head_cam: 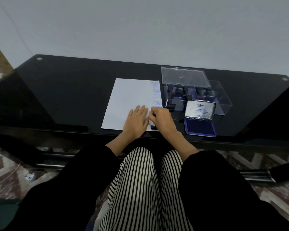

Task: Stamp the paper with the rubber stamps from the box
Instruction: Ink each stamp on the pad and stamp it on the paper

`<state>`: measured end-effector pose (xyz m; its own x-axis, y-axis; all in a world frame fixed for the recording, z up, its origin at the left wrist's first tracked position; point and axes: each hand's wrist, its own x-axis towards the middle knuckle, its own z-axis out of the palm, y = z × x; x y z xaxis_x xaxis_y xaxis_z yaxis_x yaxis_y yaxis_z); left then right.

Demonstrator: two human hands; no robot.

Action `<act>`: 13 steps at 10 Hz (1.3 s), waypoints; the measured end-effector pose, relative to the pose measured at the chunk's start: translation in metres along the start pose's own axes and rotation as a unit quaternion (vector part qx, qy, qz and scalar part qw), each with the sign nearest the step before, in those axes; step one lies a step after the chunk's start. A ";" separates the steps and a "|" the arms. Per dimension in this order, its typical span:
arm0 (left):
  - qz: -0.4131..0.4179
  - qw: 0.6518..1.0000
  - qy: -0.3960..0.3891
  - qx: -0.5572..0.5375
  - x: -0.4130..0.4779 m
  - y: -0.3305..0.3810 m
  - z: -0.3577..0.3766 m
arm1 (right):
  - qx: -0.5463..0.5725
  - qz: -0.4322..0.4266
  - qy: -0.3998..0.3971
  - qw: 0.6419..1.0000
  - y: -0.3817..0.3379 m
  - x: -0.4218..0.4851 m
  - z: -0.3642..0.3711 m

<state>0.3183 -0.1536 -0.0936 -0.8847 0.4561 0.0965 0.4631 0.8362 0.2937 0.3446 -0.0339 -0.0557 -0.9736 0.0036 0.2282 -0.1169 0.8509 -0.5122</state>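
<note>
Stamping step, I judge: the right hand [162, 120] has its fingers curled round a dark rubber stamp [153, 127] on the white paper sheet's [128, 94] near right edge. The left hand [137, 121] lies flat on the sheet, fingers straight. The next move calls for a straight lift.

— What colour is the desk [65, 97]?
— Glossy black. The paper [128, 94] is white, with blue words [157, 97] down its right edge, and the stamp [153, 127] on it looks black.
— And the ink pad [199, 128], right of centre?
— Deep blue, with a silvery lid [200, 109]. The box [222, 97] is clear.
— Lower frame?
— Black sleeves [73, 180], black-and-white striped trousers [137, 189], and a brown-and-cream patterned floor [3, 172].
</note>
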 end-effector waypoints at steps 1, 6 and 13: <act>-0.001 1.000 0.004 -0.013 -0.001 0.001 0.000 | 0.009 0.005 -0.017 1.000 0.000 0.005 -0.002; -0.003 1.000 -0.006 -0.001 -0.003 0.002 -0.004 | -0.016 -0.002 0.029 0.999 -0.001 -0.011 0.006; -0.004 1.000 0.003 -0.006 -0.001 0.001 -0.001 | -0.010 0.028 0.003 1.000 -0.004 0.000 0.001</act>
<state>0.3196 -0.1538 -0.0921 -0.8885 0.4479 0.0997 0.4557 0.8359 0.3058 0.3448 -0.0382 -0.0547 -0.9775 0.0544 0.2040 -0.0579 0.8600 -0.5070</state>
